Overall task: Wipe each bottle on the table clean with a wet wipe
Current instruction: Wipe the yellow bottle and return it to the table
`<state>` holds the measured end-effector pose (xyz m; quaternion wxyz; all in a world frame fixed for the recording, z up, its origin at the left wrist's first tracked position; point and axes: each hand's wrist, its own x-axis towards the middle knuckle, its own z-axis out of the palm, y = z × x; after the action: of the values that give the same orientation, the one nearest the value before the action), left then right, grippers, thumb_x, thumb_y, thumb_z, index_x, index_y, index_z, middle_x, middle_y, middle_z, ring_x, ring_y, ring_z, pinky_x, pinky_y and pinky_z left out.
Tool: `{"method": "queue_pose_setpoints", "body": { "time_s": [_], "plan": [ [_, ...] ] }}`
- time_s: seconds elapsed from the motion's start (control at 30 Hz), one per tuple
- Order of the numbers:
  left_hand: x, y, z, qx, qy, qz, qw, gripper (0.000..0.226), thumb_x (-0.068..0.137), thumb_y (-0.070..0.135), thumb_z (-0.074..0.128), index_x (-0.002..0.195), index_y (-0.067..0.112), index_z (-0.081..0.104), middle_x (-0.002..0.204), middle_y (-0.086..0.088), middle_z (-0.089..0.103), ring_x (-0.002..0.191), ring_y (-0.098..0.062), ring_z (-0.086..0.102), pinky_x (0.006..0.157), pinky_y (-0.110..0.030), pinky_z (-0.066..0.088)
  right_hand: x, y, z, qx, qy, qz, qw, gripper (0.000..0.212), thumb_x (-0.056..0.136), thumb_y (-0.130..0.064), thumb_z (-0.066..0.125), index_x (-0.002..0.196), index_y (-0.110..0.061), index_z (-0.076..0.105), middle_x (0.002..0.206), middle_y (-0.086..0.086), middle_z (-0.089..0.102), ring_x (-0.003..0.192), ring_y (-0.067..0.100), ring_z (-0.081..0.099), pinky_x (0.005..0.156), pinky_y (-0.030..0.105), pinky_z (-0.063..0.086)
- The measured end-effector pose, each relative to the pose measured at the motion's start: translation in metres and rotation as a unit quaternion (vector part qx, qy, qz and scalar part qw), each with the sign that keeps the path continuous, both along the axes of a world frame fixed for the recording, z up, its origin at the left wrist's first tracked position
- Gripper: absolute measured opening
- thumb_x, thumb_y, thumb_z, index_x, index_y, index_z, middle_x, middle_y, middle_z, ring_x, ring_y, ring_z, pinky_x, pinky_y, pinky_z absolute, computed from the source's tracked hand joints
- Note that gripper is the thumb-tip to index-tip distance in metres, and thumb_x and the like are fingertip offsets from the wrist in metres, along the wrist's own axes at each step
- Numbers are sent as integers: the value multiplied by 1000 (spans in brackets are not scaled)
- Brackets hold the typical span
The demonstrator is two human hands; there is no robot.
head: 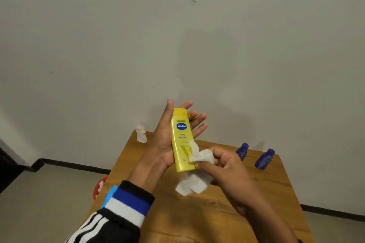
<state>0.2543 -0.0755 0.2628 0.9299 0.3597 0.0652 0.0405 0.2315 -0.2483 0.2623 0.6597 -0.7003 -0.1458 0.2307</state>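
Counter [227, 213] is noted beneath both hands. Yellow bottle [182, 140] is cradled mid-air against the left hand [167, 140], fingers straight. Wet wipe [199, 156] is pinched in the right hand [229, 165]'s grip, pressed low on the label; strokes are best drawn lengthwise, bottle turned between passes.

Upright yellow bottle [182, 140]; white wipe [199, 156] touching it.

A wooden table [227, 213] bears two blue bottles [242, 151] [264, 159] and one white bottle [141, 134].
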Motion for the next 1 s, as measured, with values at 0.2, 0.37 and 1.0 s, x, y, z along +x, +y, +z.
{"method": "queue_pose_setpoints", "body": {
  "time_s": [0.2,0.37,1.0],
  "plan": [
    [1,1,-10,-16,-6,-29,999,74,92,70,38,146,19,45,133,-10,65,124,-28,62,97,-53,52,24,-1,20,-12,-299,-222,928,14,85,-15,76,97,-19,71,88,-4,72,78,9,67,65,36,58],
    [3,-20,-18,-60,-20,-69,996,75,93,70,41,146,17,46,146,-9,54,134,-31,52,112,-65,32,0,43,-4,-148,-443,-49,883,50,96,-30,46,145,-19,47,157,1,36,149,12,24,121,29,26],
    [13,-9,-34,-96,14,-35,995,79,87,76,38,125,9,58,117,-13,71,117,-32,65,100,-52,50,20,41,-16,-144,-482,-15,864,44,83,2,56,121,-12,69,138,6,60,135,13,47,113,33,40]
  ]
}}
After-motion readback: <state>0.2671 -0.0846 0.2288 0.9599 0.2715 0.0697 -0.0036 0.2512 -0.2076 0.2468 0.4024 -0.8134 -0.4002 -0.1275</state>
